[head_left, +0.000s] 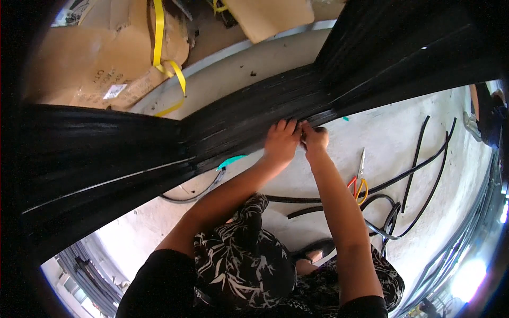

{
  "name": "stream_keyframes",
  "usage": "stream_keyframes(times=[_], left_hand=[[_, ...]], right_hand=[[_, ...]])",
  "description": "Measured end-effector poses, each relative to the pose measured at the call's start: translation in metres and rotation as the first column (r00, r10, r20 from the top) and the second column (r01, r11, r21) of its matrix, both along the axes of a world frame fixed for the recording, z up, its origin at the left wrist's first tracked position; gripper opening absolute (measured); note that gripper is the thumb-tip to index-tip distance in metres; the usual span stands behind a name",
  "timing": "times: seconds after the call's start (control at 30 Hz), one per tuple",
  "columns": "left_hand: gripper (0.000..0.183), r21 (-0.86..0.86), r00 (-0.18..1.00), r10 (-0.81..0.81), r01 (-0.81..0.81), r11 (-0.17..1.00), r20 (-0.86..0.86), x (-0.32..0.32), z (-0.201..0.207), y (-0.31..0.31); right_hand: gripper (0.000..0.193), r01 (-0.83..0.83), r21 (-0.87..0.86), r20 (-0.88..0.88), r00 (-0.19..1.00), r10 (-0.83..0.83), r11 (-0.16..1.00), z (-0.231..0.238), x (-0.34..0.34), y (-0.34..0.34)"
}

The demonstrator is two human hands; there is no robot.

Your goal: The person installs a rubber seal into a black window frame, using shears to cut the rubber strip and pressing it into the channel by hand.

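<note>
A long black panel (254, 106) with a ribbed surface and raised ends runs across in front of me. At its near edge, my left hand (282, 140) has its fingers bent close together over the rim. Touching or almost touching it, my right hand (316, 139) is closed at the same edge. Something small and dark shows by the right fingers, too covered to name. A teal scrap (230, 162) sticks out under the panel's edge, left of my hands.
Scissors (360, 180) with red and yellow handles lie on the pale floor (387, 140). Several black strips (416, 169) curl beside them. Beyond the panel are cardboard pieces (101, 63) with a yellow strap (159, 32). Bundled dark lengths (87, 267) lie at lower left.
</note>
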State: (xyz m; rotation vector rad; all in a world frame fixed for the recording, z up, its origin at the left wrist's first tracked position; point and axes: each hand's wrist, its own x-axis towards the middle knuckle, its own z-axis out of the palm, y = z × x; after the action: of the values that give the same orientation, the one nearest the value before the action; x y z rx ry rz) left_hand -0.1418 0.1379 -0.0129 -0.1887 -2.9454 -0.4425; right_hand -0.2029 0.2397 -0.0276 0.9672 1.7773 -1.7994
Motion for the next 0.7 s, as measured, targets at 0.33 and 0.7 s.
stream_keyframes(times=[0.33, 0.7], left_hand=[[0.042, 0.149, 0.994, 0.046, -0.06, 0.987, 0.101, 0.022, -0.002, -0.015], [0.046, 0.114, 0.996, -0.003, -0.007, 0.993, 0.087, 0.023, 0.0, -0.019]], right_hand=[[0.029, -0.029, -0.082, 0.055, 0.998, 0.034, 0.996, 0.014, 0.013, -0.008], [0.035, 0.192, -0.021, -0.002, 0.981, -0.192, 0.981, -0.009, -0.015, 0.013]])
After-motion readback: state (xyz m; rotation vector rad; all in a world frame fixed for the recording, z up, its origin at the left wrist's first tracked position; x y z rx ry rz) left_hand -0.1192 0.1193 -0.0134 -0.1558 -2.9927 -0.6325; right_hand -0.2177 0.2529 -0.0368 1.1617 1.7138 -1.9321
